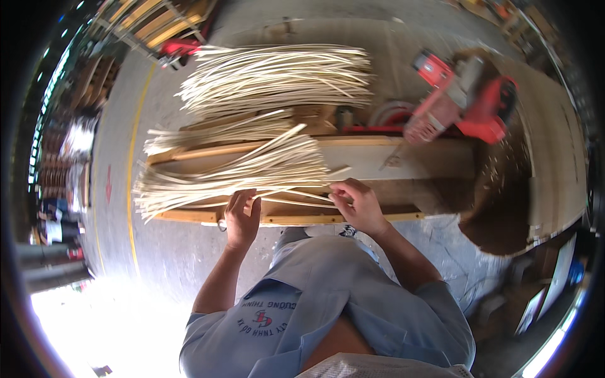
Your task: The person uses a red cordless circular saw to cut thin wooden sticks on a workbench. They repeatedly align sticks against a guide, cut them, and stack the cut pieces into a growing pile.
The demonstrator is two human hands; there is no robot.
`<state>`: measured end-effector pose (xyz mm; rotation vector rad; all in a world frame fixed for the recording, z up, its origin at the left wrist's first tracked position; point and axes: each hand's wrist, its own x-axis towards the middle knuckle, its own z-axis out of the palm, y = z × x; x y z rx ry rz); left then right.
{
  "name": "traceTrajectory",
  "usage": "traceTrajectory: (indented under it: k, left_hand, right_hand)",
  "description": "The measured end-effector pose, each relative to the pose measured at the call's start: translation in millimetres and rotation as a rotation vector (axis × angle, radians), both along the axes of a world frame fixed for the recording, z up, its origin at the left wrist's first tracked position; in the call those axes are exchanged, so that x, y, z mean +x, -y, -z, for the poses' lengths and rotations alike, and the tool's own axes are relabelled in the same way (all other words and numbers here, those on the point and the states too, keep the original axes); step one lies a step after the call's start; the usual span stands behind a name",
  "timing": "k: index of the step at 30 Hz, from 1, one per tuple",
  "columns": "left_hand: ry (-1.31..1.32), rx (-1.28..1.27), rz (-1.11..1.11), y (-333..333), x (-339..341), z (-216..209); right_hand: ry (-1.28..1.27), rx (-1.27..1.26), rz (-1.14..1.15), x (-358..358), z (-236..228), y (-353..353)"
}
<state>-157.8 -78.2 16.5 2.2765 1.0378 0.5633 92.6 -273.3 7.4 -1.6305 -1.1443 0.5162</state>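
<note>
Long, thin pale strips (252, 164), apparently wood or cane, lie in a loose bundle across a long wooden trough (302, 220) in front of me. At the bundle's near edge, my left hand (242, 217) has its fingers and thumb curled around a strip. My right hand (358, 205) is by the right ends of the strips, its thumb and forefinger closing on a strip end. One strip (296, 200) spans the gap between my hands. Exactly how many strips are in each grip cannot be made out.
Behind the trough lie a larger strip bundle (277, 79) and a smaller one (220, 133). A red power saw (482, 113) stands at the right, beside a large brown container (504, 195) with light scraps. A slatted rack (157, 25) stands at far left.
</note>
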Motion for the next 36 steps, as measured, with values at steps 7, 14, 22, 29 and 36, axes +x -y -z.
traceTrajectory:
  k: [7, 14, 22, 29, 36]
  left_hand:
    - [0.625, -1.295, -0.535, -10.5, -84.7, 44.3]
    - [1.047, -1.518, -0.620, -33.0, -75.5, 57.0]
    - [1.328, -1.700, -0.656, -85.5, -73.9, 60.8]
    - [1.243, -1.542, -0.734, -142.2, -131.9, 60.2]
    - [1.170, -1.393, -0.645, -162.0, -180.5, 57.2]
  right_hand:
    - [0.438, 0.208, -0.336, -48.5, -38.4, -193.2]
    - [0.803, -0.506, -0.577, -124.4, 1.5, -299.7]
    - [0.793, -0.737, -0.800, -157.9, 13.6, -322.8]
    - [0.701, -0.582, -0.704, -227.6, 31.9, -360.6]
    - [0.688, -0.584, -0.665, -261.0, 27.2, -386.3]
